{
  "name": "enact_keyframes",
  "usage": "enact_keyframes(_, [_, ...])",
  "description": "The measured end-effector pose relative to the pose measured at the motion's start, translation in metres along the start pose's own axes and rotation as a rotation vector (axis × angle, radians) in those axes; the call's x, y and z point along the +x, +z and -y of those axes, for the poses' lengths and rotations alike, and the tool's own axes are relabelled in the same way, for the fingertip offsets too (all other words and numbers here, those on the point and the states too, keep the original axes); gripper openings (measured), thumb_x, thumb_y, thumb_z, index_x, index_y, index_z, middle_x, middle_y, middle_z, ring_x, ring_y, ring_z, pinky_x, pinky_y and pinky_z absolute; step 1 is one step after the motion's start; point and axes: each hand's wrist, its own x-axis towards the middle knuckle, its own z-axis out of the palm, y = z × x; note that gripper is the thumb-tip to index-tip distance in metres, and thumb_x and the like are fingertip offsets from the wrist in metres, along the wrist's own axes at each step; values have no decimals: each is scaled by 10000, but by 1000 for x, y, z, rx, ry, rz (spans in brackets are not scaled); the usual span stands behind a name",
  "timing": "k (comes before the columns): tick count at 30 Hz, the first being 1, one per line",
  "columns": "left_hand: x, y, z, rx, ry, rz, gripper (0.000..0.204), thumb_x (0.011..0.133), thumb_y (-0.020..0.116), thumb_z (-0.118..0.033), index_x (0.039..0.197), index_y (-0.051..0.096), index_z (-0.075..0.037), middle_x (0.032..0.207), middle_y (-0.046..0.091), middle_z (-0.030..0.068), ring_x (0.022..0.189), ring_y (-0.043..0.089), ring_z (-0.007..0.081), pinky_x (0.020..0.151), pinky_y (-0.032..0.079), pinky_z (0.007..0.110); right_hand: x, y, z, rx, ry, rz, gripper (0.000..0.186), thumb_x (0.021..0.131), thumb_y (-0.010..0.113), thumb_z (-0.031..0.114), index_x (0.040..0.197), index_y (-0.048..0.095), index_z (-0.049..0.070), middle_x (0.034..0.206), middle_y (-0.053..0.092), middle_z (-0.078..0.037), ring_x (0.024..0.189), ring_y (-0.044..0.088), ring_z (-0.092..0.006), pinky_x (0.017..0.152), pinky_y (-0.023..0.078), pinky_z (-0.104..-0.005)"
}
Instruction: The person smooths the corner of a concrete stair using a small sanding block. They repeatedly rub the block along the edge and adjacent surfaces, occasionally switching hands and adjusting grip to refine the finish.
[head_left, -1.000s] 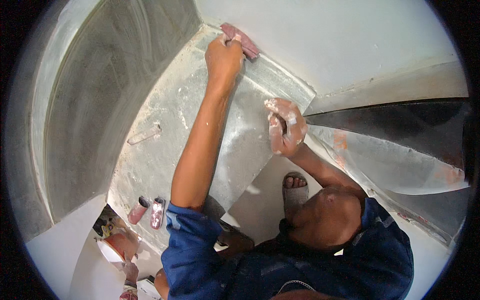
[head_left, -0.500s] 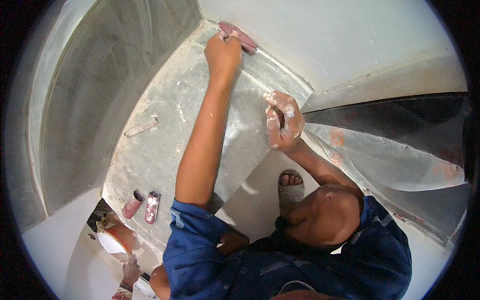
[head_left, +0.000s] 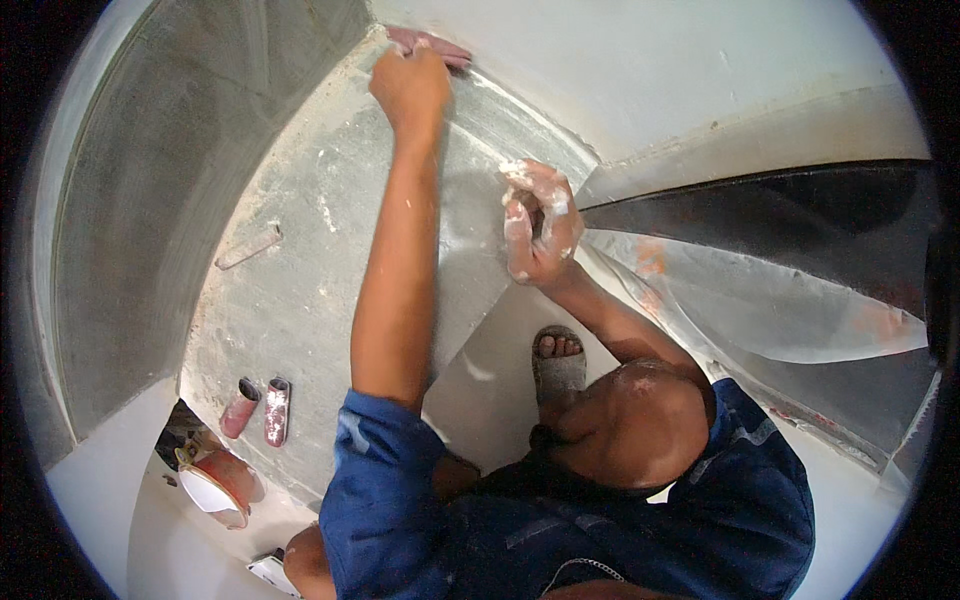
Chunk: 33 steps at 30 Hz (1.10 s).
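Observation:
My left hand (head_left: 410, 88) is stretched up at the top of the view, shut on a flat pinkish rubbing block (head_left: 432, 44). The block is pressed where the grey cement surface (head_left: 300, 270) meets the white wall (head_left: 650, 70). My right hand (head_left: 540, 225) is smeared with white plaster. It is closed around a small dark object that I cannot make out, next to the edge of the grey surface.
Two short pinkish blocks (head_left: 240, 408) (head_left: 277, 411) and a thin strip (head_left: 248, 247) lie on the grey surface. A bowl of white plaster (head_left: 215, 490) sits at the lower left. A sandalled foot (head_left: 558, 365) stands below. A clear plastic sheet (head_left: 760, 310) hangs at the right.
My left hand and the block have slid a little up and to the left along the wall joint. The right hand stays closed in nearly the same place.

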Motion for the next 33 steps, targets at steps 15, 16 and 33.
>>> enact_keyframes(15, [-47,0,-2,-85,3,188,258,814,542,-182,801,653,51,767,642,274,741,633,415,740,469,464,-4,12,-2,155,-20,-68,291,834,538,-6,1114,462,-22,1121,500,-252,790,544,-220,649,475,-324])
enact_keyframes(16, [-52,4,-3,-144,-24,168,255,815,541,-183,797,654,44,772,643,275,734,633,414,733,470,467,0,8,1,131,-23,-35,290,838,535,-3,1117,458,-18,1125,497,-255,796,541,-220,652,473,-323])
enact_keyframes(33, [-137,25,-13,-47,49,217,290,864,551,-197,844,616,85,793,629,286,813,624,437,748,476,460,43,-152,225,287,493,239,300,847,689,308,937,500,93,798,561,-135,509,511,-121,410,406,-209])
